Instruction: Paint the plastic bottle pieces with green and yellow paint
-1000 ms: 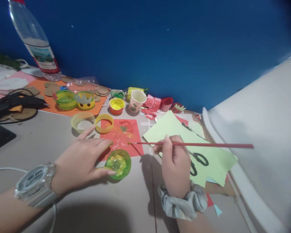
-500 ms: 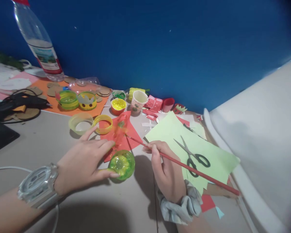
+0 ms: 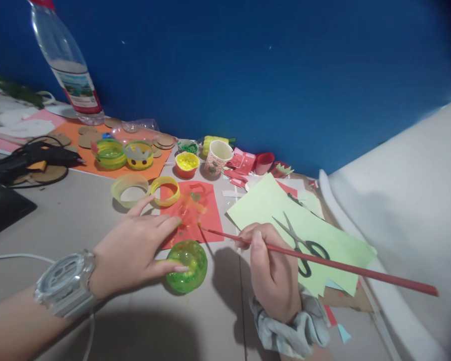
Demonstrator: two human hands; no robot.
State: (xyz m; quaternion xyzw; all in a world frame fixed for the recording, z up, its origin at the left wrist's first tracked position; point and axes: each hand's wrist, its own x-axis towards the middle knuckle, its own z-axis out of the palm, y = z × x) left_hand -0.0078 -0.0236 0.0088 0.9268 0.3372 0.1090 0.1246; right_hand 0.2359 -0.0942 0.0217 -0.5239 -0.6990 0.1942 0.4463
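My right hand (image 3: 272, 268) pinches a long red-handled paintbrush (image 3: 315, 257). The brush tip is at the right part of a red paper square (image 3: 210, 208) smeared with orange and greenish paint; whether it touches is unclear. My left hand (image 3: 135, 245) lies with fingers spread, fingertips on the paper's left side. Its thumb rests on a green-painted clear plastic bottle bottom (image 3: 193, 276) just below the paper. Near its index finger stand a yellow-painted ring (image 3: 166, 201) and a pale yellowish plastic cup (image 3: 130, 200).
Behind are a yellow paint cup (image 3: 187, 163), a green paint cup (image 3: 188, 146) and a paper cup (image 3: 214, 163). Scissors (image 3: 304, 250) lie on light green paper (image 3: 263, 200) at right. At left are a glue gun (image 3: 37, 155), decorated rings (image 3: 110, 154) and a water bottle (image 3: 78, 90).
The red paper, partly curled before, now lies flatter and squarer. The brush tip has come lower toward me, and my right hand has shifted right. The green bottle bottom has moved slightly nearer.
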